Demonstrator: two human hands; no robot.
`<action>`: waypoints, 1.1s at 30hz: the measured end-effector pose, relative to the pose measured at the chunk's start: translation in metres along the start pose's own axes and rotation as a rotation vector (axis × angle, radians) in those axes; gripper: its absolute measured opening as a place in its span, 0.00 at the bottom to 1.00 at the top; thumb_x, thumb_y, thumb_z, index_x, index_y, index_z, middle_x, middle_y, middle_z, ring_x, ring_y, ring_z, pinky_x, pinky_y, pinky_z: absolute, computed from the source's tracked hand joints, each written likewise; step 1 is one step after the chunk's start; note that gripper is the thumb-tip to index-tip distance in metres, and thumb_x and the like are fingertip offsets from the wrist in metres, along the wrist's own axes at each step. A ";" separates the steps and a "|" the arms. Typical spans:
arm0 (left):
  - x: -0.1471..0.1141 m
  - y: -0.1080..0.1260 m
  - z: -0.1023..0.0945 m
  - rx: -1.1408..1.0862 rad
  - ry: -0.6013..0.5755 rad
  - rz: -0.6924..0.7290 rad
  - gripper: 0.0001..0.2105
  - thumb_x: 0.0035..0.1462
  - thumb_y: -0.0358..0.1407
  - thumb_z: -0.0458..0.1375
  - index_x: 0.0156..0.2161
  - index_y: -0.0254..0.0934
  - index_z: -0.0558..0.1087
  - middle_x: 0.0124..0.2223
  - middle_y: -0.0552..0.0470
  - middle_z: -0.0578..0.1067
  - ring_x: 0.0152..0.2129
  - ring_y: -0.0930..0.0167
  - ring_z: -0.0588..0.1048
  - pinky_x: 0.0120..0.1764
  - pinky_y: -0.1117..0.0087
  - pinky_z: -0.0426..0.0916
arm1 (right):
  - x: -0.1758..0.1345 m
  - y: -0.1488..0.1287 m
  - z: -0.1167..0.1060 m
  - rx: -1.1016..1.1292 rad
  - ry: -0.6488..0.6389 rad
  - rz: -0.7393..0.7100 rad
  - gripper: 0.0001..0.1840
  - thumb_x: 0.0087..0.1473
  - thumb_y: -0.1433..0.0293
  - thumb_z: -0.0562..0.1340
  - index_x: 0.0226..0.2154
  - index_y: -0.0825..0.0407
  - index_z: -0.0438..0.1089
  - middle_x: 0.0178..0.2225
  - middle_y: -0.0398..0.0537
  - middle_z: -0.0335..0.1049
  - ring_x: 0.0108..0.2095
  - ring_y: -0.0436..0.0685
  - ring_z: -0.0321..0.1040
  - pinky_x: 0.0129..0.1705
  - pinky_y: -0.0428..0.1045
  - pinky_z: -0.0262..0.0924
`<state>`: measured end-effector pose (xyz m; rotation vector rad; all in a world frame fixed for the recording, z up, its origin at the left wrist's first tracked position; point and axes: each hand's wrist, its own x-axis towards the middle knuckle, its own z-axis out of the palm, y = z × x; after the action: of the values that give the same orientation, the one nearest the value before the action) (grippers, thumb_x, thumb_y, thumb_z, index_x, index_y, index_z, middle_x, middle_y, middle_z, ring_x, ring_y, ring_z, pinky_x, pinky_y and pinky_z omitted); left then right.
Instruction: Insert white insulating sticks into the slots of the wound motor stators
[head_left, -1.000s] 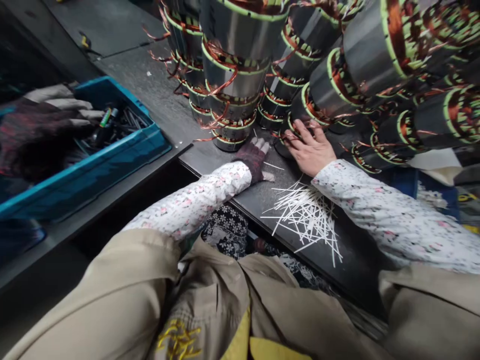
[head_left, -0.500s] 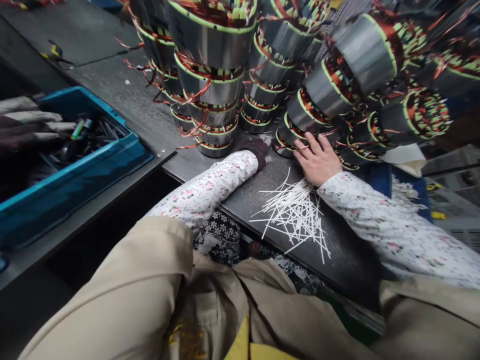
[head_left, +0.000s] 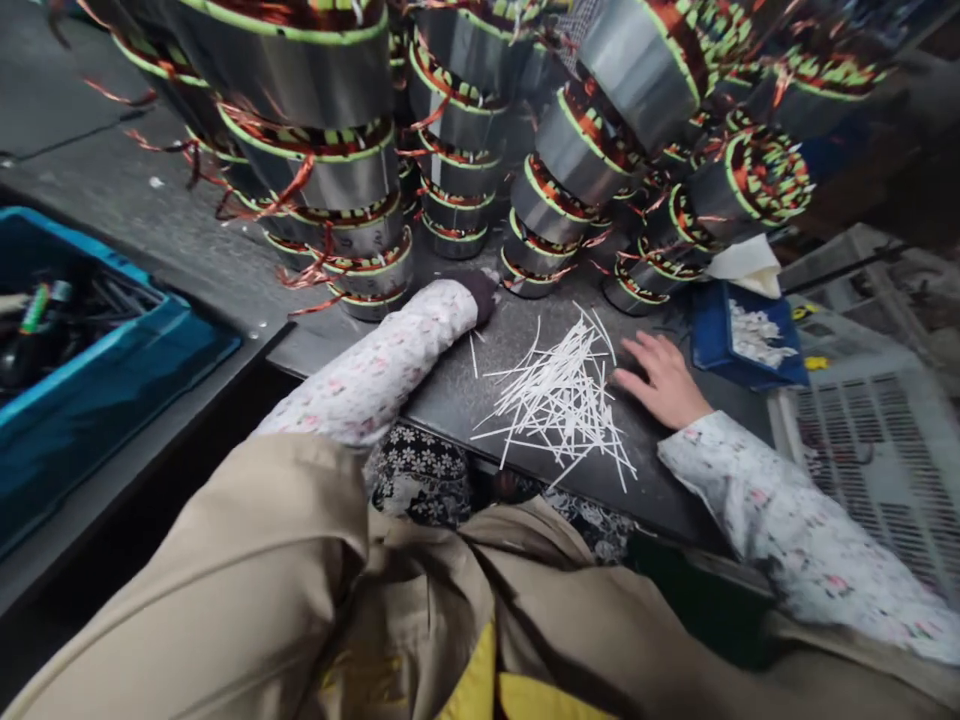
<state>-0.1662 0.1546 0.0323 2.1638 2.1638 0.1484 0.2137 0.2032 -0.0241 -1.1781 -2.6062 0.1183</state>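
Right hand [head_left: 664, 380] spread beside white strips [head_left: 562, 395]

I hold its fingers apart, just right of the loose pile on the dark bench [head_left: 450, 390]. My dark-gloved left hand [head_left: 484, 293] lies near the bases of stacked wound cores [head_left: 546, 212]; I cannot tell its grip.

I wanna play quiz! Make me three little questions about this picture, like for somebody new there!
1. Pick one. What lies in a loose pile beside the right hand?
A) spoons
B) white strips
C) pencils

2. True or false: the strips all lie neatly side by side.

3. Fill in: the small box holding white pieces is coloured ____.

Key: 1 B; 2 false, they criss-cross; 3 blue.
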 end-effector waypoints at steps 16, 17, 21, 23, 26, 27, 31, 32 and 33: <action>-0.144 0.018 0.001 -0.024 0.062 0.309 0.68 0.35 0.74 0.65 0.75 0.37 0.52 0.75 0.34 0.53 0.72 0.42 0.53 0.72 0.42 0.49 | -0.107 -0.018 0.005 0.095 -0.264 -0.090 0.71 0.40 0.42 0.74 0.76 0.50 0.44 0.77 0.60 0.35 0.76 0.79 0.30 0.74 0.73 0.39; -0.158 0.019 0.013 0.015 0.046 0.300 0.67 0.36 0.73 0.66 0.74 0.36 0.53 0.74 0.33 0.55 0.72 0.42 0.53 0.73 0.42 0.45 | -0.120 -0.020 0.009 0.085 -0.273 -0.067 0.71 0.41 0.42 0.74 0.76 0.50 0.44 0.77 0.61 0.36 0.76 0.80 0.31 0.74 0.74 0.39; -0.178 0.053 0.043 0.127 0.040 0.270 0.62 0.44 0.71 0.64 0.75 0.34 0.51 0.75 0.34 0.52 0.73 0.43 0.49 0.74 0.44 0.35 | -0.107 -0.052 0.029 0.090 -0.280 -0.021 0.68 0.45 0.41 0.71 0.76 0.52 0.44 0.77 0.61 0.33 0.76 0.81 0.31 0.74 0.74 0.35; -0.168 0.076 0.046 0.101 0.020 0.266 0.62 0.48 0.70 0.63 0.75 0.31 0.48 0.76 0.33 0.50 0.74 0.45 0.48 0.74 0.46 0.35 | -0.073 -0.077 0.034 0.118 -0.269 -0.015 0.65 0.49 0.40 0.68 0.76 0.52 0.44 0.77 0.59 0.31 0.76 0.81 0.30 0.74 0.75 0.35; -0.148 0.103 0.046 0.008 0.020 0.123 0.54 0.57 0.65 0.60 0.75 0.31 0.48 0.76 0.32 0.49 0.74 0.49 0.50 0.73 0.49 0.43 | -0.023 -0.104 0.039 0.157 -0.222 0.049 0.59 0.55 0.42 0.64 0.76 0.51 0.43 0.77 0.58 0.32 0.75 0.81 0.33 0.73 0.75 0.37; -0.143 0.107 0.045 -0.032 0.042 0.053 0.52 0.59 0.63 0.59 0.76 0.31 0.48 0.76 0.32 0.48 0.73 0.50 0.51 0.73 0.50 0.46 | -0.012 -0.108 0.040 0.167 -0.200 0.079 0.57 0.56 0.43 0.64 0.76 0.51 0.43 0.77 0.58 0.33 0.75 0.81 0.34 0.73 0.76 0.38; -0.133 0.104 0.045 -0.194 0.160 -0.036 0.56 0.53 0.65 0.64 0.75 0.30 0.50 0.75 0.32 0.52 0.72 0.49 0.54 0.72 0.50 0.50 | -0.006 -0.102 0.044 0.193 -0.012 0.103 0.51 0.58 0.43 0.60 0.74 0.52 0.50 0.75 0.60 0.42 0.74 0.80 0.38 0.71 0.76 0.41; -0.133 0.101 0.045 -0.216 0.192 -0.021 0.58 0.51 0.66 0.64 0.75 0.29 0.51 0.75 0.32 0.53 0.73 0.48 0.52 0.73 0.48 0.46 | -0.011 -0.098 0.044 0.198 0.074 0.070 0.49 0.58 0.42 0.59 0.72 0.52 0.54 0.74 0.60 0.46 0.74 0.80 0.37 0.71 0.76 0.41; -0.133 0.099 0.045 -0.225 0.219 -0.014 0.58 0.51 0.66 0.64 0.74 0.28 0.52 0.75 0.32 0.53 0.73 0.46 0.49 0.74 0.46 0.42 | -0.016 -0.095 0.044 0.201 0.161 0.018 0.48 0.58 0.41 0.57 0.70 0.52 0.58 0.73 0.60 0.49 0.74 0.79 0.37 0.71 0.76 0.41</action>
<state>-0.0624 0.0217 -0.0022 2.0899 2.1461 0.6229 0.1426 0.1294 -0.0521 -1.0936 -2.3817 0.2707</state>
